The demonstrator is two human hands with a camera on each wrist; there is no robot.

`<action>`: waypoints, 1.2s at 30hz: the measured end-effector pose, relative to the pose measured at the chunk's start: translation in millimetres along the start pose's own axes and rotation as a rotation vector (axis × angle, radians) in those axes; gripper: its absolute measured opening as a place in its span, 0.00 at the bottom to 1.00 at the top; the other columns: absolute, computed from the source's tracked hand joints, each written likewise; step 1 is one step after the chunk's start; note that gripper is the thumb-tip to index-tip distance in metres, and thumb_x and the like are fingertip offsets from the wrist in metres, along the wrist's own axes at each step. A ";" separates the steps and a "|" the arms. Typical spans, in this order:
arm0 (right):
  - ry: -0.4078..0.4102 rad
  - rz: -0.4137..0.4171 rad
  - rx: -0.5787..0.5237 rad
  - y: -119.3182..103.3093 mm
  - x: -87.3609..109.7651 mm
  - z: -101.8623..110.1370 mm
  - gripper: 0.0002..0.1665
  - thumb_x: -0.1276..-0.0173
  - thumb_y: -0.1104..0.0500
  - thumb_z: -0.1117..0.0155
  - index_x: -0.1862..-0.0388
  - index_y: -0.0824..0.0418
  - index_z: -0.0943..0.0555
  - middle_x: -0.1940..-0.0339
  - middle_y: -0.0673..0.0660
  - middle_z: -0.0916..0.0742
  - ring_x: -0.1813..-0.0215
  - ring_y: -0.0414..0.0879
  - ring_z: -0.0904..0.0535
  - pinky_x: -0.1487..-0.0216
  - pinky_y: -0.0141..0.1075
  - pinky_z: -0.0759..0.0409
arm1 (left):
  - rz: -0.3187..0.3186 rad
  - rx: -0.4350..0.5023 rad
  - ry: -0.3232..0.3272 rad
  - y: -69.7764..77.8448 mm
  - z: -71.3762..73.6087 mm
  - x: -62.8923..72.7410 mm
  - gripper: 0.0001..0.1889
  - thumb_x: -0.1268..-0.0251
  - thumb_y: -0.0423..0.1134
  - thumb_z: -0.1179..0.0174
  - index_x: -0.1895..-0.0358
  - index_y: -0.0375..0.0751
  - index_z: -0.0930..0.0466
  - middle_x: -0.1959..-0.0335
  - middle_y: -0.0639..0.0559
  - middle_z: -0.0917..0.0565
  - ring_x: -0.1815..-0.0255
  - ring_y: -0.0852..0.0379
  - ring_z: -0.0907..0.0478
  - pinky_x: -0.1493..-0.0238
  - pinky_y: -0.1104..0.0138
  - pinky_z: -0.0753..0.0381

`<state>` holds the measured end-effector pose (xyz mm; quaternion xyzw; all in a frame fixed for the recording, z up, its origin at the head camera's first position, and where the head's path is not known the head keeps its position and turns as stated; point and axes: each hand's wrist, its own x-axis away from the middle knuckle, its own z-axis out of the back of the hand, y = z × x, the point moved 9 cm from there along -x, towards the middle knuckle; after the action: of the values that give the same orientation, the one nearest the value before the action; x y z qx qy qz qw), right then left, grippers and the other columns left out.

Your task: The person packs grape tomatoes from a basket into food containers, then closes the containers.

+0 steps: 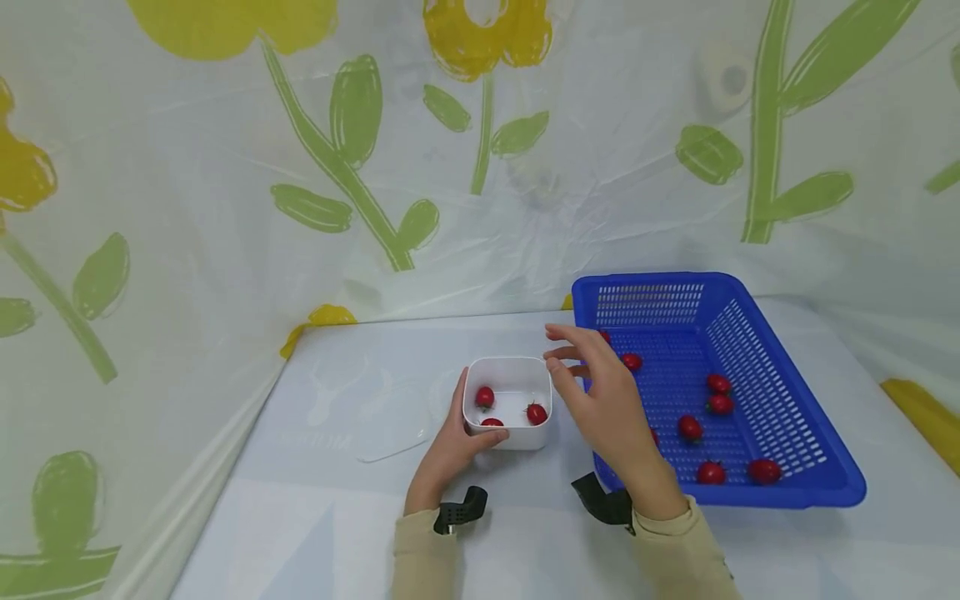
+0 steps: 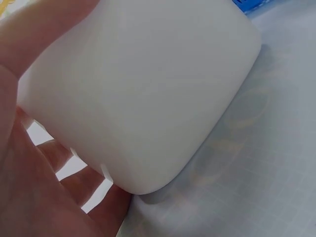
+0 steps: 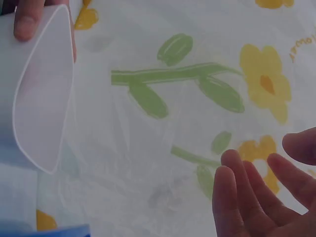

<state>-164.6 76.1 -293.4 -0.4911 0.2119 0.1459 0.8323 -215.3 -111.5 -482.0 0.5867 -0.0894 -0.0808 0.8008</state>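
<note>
A white square container stands on the table, with 3 small red tomatoes inside, one of them a cherry tomato at its right. My left hand grips the container from its left side, thumb over the near wall and fingers round the far left, as the left wrist view also shows on the container's wall. Beside the container's right rim, my right hand hovers with fingers loosely bent and apart. In the right wrist view that hand has nothing between fingers and thumb.
A blue perforated basket stands right of the container, holding several tomatoes, among them one tomato near its front corner. A clear lid-like sheet lies left of the container. Behind the table hangs a flower-printed cloth.
</note>
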 end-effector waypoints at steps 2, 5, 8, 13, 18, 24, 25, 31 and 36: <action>-0.008 0.028 0.033 -2.0 -4.2 4.7 0.22 0.35 0.58 0.45 0.42 0.53 0.30 0.48 0.49 0.24 0.54 0.40 0.24 0.56 0.40 0.24 | 0.004 -0.001 -0.002 -0.7 1.1 0.9 0.54 0.60 0.55 0.31 0.34 0.76 0.65 0.34 0.62 0.46 0.36 0.58 0.47 0.40 0.52 0.45; -0.020 0.069 0.076 -1.5 -11.9 13.1 0.21 0.35 0.60 0.45 0.42 0.56 0.29 0.48 0.51 0.24 0.55 0.41 0.23 0.57 0.39 0.23 | 0.008 -0.001 -0.006 -0.8 2.0 1.1 0.54 0.60 0.56 0.31 0.34 0.77 0.65 0.34 0.63 0.47 0.36 0.58 0.47 0.40 0.51 0.45; -0.042 0.047 0.124 11.0 -19.5 21.2 0.22 0.35 0.60 0.46 0.42 0.56 0.30 0.48 0.52 0.24 0.55 0.42 0.23 0.58 0.40 0.23 | 0.023 -0.007 -0.001 -2.0 2.9 0.5 0.54 0.61 0.58 0.32 0.35 0.78 0.65 0.34 0.65 0.47 0.36 0.59 0.48 0.39 0.51 0.45; -0.114 -0.082 0.196 48.3 -29.8 32.5 0.23 0.34 0.59 0.47 0.39 0.54 0.31 0.47 0.54 0.24 0.53 0.47 0.24 0.55 0.45 0.25 | 0.023 -0.007 -0.006 -1.6 3.3 -0.3 0.54 0.62 0.58 0.32 0.35 0.78 0.65 0.34 0.66 0.47 0.36 0.60 0.48 0.39 0.52 0.46; -0.210 -0.164 0.266 79.7 -37.8 38.8 0.25 0.34 0.57 0.48 0.37 0.54 0.34 0.45 0.57 0.26 0.50 0.52 0.26 0.54 0.50 0.26 | 0.011 0.005 -0.011 0.4 4.3 -1.0 0.54 0.61 0.57 0.32 0.34 0.76 0.65 0.34 0.66 0.48 0.36 0.60 0.48 0.39 0.52 0.46; -0.377 -0.264 0.348 118.7 -39.6 39.9 0.30 0.33 0.55 0.49 0.34 0.59 0.41 0.40 0.65 0.35 0.49 0.58 0.28 0.56 0.53 0.27 | -0.005 0.023 -0.025 1.4 3.7 -2.4 0.54 0.59 0.54 0.31 0.33 0.73 0.65 0.34 0.64 0.48 0.36 0.58 0.48 0.39 0.52 0.46; -0.409 -0.281 0.356 124.9 -38.9 38.6 0.31 0.33 0.55 0.49 0.33 0.60 0.42 0.40 0.67 0.36 0.49 0.59 0.28 0.56 0.54 0.28 | -0.006 0.027 -0.025 1.5 3.7 -2.5 0.55 0.59 0.54 0.31 0.33 0.73 0.65 0.34 0.64 0.48 0.36 0.58 0.48 0.39 0.53 0.45; -0.540 -0.349 0.381 153.8 -33.4 28.8 0.35 0.35 0.55 0.48 0.33 0.65 0.45 0.39 0.73 0.40 0.46 0.65 0.31 0.51 0.59 0.33 | -0.012 0.038 -0.027 1.8 3.0 -2.0 0.55 0.59 0.52 0.31 0.33 0.73 0.65 0.33 0.63 0.49 0.35 0.57 0.49 0.39 0.51 0.46; -0.612 -0.382 0.356 178.8 -30.0 20.7 0.36 0.36 0.55 0.46 0.34 0.68 0.45 0.39 0.75 0.40 0.42 0.69 0.39 0.48 0.61 0.38 | -0.001 0.024 -0.021 0.8 2.8 -1.4 0.55 0.61 0.56 0.31 0.34 0.76 0.65 0.33 0.65 0.49 0.35 0.59 0.49 0.39 0.50 0.47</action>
<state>-267.0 178.1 -404.7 -0.3038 -0.1188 0.0889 0.9411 -217.3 -113.5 -480.5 0.5955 -0.0987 -0.0863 0.7925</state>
